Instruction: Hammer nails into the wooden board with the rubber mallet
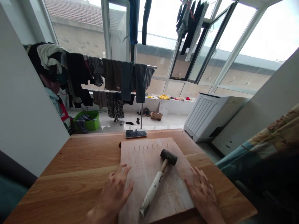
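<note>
A pale wooden board (144,161) lies on a brown wooden table (81,161). Near the board's far edge stands a row of several small nails (150,145). A hammer (157,180) with a black head and a white, worn handle lies diagonally across the board. My left hand (115,193) rests flat on the board's left edge, fingers spread, holding nothing. On the board's right edge lies my right hand (202,194), also flat and open. The hammer sits between the two hands, touched by neither.
A phone (135,133) lies at the table's far edge. Beyond it stand a clothes rack with hanging laundry (112,81), a green basket (90,120) and a white appliance (210,115). Patterned fabric (268,140) hangs at the right.
</note>
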A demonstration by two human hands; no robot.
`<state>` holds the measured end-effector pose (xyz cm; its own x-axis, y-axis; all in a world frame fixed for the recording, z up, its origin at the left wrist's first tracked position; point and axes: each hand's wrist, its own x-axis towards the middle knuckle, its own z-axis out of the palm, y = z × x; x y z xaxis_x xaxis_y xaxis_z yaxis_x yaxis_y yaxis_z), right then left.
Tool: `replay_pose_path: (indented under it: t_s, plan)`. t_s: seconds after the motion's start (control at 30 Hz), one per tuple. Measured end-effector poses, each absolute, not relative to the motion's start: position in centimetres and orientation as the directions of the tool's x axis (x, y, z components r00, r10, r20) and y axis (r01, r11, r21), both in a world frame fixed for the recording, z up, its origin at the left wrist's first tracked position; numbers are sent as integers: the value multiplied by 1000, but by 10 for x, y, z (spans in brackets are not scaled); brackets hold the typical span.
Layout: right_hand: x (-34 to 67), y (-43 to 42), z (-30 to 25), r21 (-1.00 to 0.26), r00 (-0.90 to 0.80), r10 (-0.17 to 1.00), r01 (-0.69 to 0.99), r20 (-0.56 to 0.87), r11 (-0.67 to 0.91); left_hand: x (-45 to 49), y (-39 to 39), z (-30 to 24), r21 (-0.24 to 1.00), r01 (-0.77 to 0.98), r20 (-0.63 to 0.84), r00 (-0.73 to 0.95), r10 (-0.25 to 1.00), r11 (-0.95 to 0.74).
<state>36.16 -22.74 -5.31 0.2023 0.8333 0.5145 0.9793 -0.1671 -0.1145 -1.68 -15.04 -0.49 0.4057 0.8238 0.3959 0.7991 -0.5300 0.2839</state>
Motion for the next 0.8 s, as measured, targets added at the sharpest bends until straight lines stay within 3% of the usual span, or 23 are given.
replay_pose_path:
  t_s: [0.13,0.27,0.53,0.63,0.73,0.8]
  plan:
    - [423,-230,-55,91,145,870,973,471,-211,32,-149,4,353,727,285,517,807,-590]
    - [469,-223,-39,14,405,790,887,461,-462,83,-152,10,364,667,159,643,749,-650]
    - [478,-219,-35,10,418,767,875,487,-484,103,-141,11,274,655,241,663,709,-705]
    - [460,-229,-41,95,315,806,906,500,-413,80,-137,9,232,665,294,648,703,-710]
    - [434,-243,-44,251,43,876,950,480,-185,43,-138,3,162,689,367,623,691,-707]
    - [412,-249,-41,292,-91,876,954,474,-59,11,-142,-5,124,722,425,582,694,-681]
